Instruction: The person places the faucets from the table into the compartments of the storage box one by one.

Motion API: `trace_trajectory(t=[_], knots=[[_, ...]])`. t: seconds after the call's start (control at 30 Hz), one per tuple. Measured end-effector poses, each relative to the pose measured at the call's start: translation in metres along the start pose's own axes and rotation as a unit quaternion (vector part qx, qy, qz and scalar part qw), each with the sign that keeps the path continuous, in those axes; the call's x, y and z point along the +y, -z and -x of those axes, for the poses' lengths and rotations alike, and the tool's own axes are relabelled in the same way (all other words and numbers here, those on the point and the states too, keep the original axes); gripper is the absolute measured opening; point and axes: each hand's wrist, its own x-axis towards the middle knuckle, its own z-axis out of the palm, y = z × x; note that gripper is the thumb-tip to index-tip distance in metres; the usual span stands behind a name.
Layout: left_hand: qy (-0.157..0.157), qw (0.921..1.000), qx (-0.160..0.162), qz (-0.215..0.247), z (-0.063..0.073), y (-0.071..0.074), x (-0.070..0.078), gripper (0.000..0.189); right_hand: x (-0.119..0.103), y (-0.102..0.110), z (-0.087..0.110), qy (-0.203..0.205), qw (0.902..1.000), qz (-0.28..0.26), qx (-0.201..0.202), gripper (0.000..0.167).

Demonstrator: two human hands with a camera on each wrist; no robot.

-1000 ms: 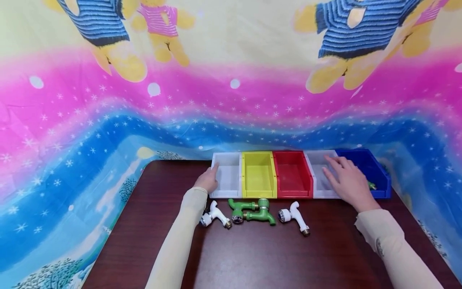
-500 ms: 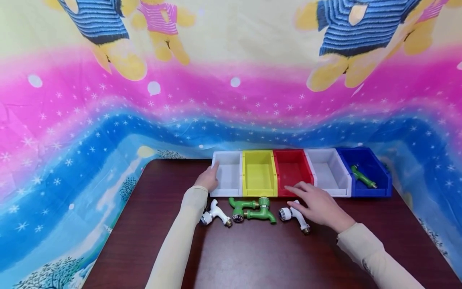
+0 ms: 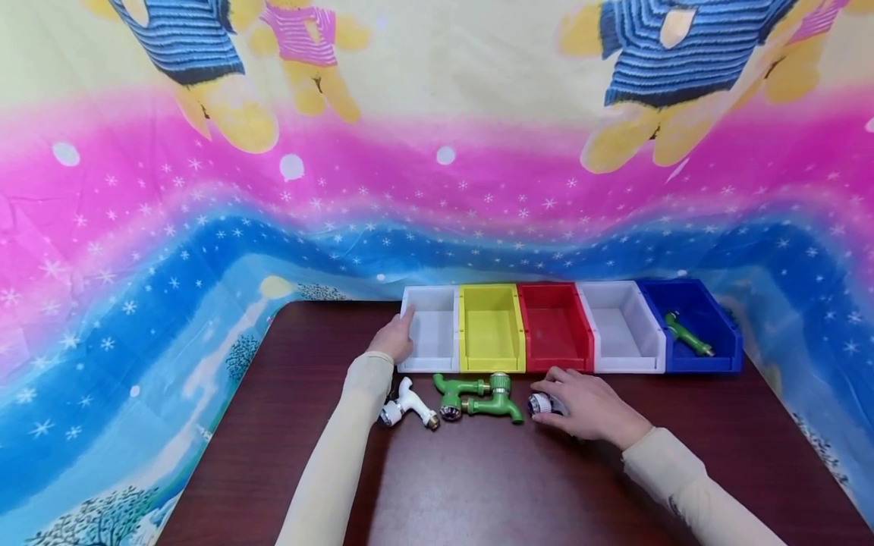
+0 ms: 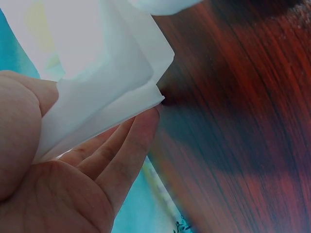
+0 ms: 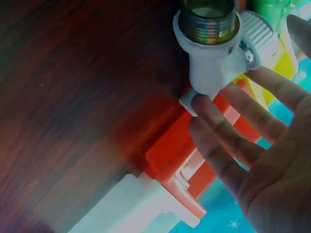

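Since a second ago, we have moved our right hand [image 3: 586, 406] from right of the red bin [image 3: 560, 365] to the white tap [image 3: 539, 403] just before it, fingers extended, touching but unclosed. Leftward of the red bin, our left hand [image 3: 392, 340] pinches the end white bin [image 3: 428, 365].

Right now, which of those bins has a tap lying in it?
The blue bin, at the right end of the row: a green tap lies inside it. The yellow bin, the red bin and the two white bins show none.
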Motion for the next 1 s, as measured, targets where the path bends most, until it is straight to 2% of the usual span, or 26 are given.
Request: trace_trajectory(t=[0.2,0.37,0.73,1.0], knots=[[0.004,1.0000,-0.003,0.008,0.001,0.000,0.000,0.074,0.000,-0.007,-0.001,0.014,0.9997,0.010,-0.019,0.053],[0.004,1.0000,-0.001,0.006,0.002,0.000,0.001,0.074,0.001,-0.010,-0.002,0.030,0.9993,0.020,-0.008,0.047],[0.003,1.0000,0.001,0.005,0.003,0.002,0.002,0.073,0.002,-0.011,-0.003,0.044,0.9985,0.032,0.004,0.045],[0.010,0.9999,-0.003,0.009,0.001,0.001,0.001,0.073,0.000,-0.002,0.002,0.052,0.9986,0.013,0.002,0.043]])
